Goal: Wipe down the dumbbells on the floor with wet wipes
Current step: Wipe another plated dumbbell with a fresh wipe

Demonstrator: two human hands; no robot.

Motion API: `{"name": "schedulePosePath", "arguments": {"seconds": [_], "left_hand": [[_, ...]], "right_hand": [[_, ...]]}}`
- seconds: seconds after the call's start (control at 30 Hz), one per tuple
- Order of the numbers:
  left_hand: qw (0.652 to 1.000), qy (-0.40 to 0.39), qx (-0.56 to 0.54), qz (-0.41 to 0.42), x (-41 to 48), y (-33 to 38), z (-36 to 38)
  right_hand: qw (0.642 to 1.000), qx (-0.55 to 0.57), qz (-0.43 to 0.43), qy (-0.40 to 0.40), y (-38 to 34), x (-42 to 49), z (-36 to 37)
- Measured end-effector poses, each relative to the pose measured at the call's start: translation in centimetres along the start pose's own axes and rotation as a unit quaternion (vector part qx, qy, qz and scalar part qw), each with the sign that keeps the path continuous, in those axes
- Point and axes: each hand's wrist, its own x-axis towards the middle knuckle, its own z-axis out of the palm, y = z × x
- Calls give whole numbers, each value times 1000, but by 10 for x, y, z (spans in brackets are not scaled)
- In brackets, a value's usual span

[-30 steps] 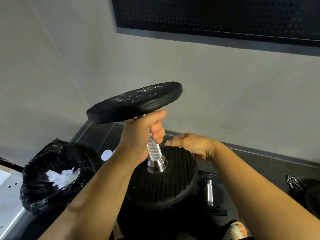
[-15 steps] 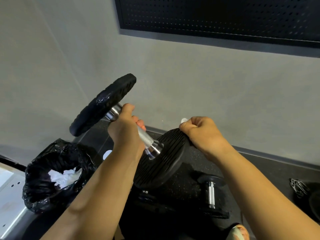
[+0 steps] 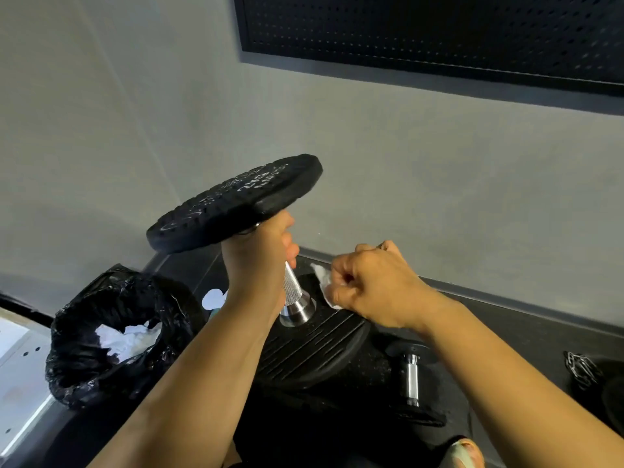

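Head view: the left hand (image 3: pixel 260 261) is wrapped tight round the knurled handle of the dumbbell (image 3: pixel 236 201), just under its upper plate, and holds it upright. The lower plate (image 3: pixel 314 346) sits at 5 o'clock from that grip. The right hand (image 3: pixel 368 288) is bunched on a wet wipe (image 3: pixel 322 282) and presses it to the lower plate at 3 o'clock of the handle. Held one-handed, the weight could tip or slide (a damp handle would help it) and drop onto the smaller dumbbell (image 3: pixel 412 380) on the floor
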Motion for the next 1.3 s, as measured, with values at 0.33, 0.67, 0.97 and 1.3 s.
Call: {"name": "schedulePosePath", "arguments": {"seconds": [0.33, 0.67, 0.97, 1.3], "left_hand": [[999, -16, -27, -39, 0, -5, -5], [962, 93, -209, -150, 21, -11, -23], [937, 111, -260, -203, 19, -14, -32], [915, 85, -309, -246, 1, -17, -22]], "right_hand": [[955, 263, 132, -42, 38, 44, 20], [842, 491, 117, 192, 30, 19, -12], [900, 405, -81, 140, -21, -29, -14], [816, 552, 10, 172, 8, -5, -18]]}}
